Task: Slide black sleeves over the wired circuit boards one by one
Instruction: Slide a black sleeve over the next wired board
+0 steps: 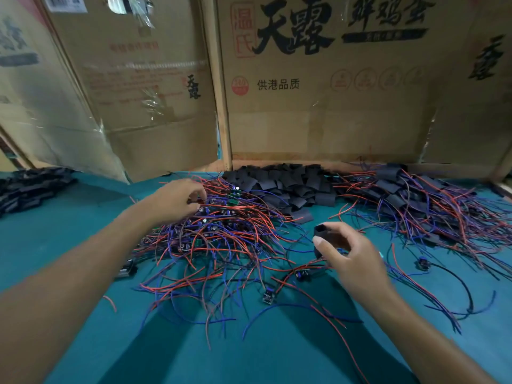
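Right hand (352, 256) pinched a short black tubular sleeve (321, 236) between thumb and curled fingers, open end of the sleeve facing up-left, held just above the teal felt-like tabletop (69, 234). Left hand (177, 200) reached into the tangled heap of small circuit boards with red and blue wires (221, 234), fingers curled down into the top of the heap at a red wire; whether it actually gripped a board could not be told, fingertips partly buried. The two hands were apart, the sleeve to the right of the heap's edge.

Behind the heap, a mound of loose flat black sleeves (288, 187) lay against the back wall. To the far right sat a pile of already-sleeved boards with red and blue wires trailing out (415, 200). A few stray wired boards lay near the front, one small dark board (268, 296) below the right hand's wrist area. A row of black parts (27, 189) sat on the far left, too blurred to identify. Brown cardboard panels with black printed characters (318, 79) stood upright behind the table.
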Action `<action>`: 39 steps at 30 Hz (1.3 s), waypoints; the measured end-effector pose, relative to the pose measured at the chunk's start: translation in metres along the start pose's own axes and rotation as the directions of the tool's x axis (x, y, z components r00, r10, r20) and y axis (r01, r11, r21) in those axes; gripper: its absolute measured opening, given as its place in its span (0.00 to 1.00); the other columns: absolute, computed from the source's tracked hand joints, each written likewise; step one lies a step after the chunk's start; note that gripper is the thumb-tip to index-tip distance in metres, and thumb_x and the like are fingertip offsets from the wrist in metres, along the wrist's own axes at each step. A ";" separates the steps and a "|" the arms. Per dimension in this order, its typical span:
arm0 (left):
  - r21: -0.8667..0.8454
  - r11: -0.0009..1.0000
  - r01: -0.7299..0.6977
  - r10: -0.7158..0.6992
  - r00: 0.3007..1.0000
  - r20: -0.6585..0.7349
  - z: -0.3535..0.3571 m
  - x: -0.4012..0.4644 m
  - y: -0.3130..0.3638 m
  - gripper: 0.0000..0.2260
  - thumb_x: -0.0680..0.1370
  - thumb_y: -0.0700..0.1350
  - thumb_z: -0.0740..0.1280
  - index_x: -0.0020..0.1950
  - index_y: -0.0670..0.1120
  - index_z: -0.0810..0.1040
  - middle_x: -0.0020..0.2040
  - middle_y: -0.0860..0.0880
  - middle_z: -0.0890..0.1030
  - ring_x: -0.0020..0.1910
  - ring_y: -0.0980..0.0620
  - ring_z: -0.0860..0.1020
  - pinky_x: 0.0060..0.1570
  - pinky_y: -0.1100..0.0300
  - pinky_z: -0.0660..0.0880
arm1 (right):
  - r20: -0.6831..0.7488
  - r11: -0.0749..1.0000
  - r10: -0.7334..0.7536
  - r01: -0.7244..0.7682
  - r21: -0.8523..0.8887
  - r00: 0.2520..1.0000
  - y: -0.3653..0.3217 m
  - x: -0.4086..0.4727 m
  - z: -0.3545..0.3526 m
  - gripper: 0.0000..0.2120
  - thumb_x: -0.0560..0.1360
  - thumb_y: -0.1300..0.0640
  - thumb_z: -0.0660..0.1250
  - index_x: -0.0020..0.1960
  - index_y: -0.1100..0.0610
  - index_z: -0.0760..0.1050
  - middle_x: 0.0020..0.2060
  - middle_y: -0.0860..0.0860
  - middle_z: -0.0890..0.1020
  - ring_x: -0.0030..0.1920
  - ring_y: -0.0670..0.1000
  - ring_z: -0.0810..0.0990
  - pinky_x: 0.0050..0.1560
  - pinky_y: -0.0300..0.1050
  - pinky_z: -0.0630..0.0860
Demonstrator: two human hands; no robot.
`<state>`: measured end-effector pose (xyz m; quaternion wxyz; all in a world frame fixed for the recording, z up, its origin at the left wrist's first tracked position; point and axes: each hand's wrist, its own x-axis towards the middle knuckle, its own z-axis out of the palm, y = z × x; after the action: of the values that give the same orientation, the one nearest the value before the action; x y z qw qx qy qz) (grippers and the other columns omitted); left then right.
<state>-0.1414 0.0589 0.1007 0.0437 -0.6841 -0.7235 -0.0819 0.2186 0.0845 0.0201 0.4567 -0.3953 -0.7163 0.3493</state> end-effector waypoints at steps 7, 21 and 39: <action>0.106 0.993 -0.050 0.038 0.993 0.112 -0.001 -0.001 -0.013 0.14 0.79 0.48 0.69 0.61 0.42 0.80 0.54 0.45 0.77 0.54 0.46 0.76 0.54 0.56 0.70 | -0.005 0.999 -0.005 0.005 -0.046 1.000 0.002 0.000 -0.002 0.04 0.74 0.51 0.71 0.48 0.44 0.77 0.43 0.35 0.82 0.46 0.38 0.80 0.45 0.31 0.73; 0.121 0.990 -0.067 0.095 0.967 -0.237 -0.032 -0.025 -0.006 0.11 0.77 0.42 0.71 0.59 0.46 0.81 0.51 0.47 0.78 0.53 0.46 0.77 0.56 0.52 0.72 | 0.030 0.994 -0.001 0.004 -0.111 1.000 0.005 0.000 0.000 0.06 0.74 0.50 0.70 0.50 0.44 0.77 0.44 0.38 0.82 0.48 0.36 0.78 0.42 0.27 0.71; -0.853 -0.490 -0.179 -0.353 0.936 0.007 0.036 -0.068 0.144 0.11 0.72 0.40 0.67 0.54 0.41 0.79 0.44 0.47 0.82 0.32 0.56 0.73 0.33 0.65 0.74 | 0.133 0.984 0.026 -0.002 -0.179 0.991 0.006 0.001 -0.006 0.09 0.74 0.45 0.70 0.54 0.42 0.75 0.45 0.34 0.81 0.49 0.33 0.77 0.45 0.25 0.69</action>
<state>0.0081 0.0053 0.0620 -0.4617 -0.2881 -0.3326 -0.7702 0.2251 0.0890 0.0171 0.3675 -0.4154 -0.7711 0.3127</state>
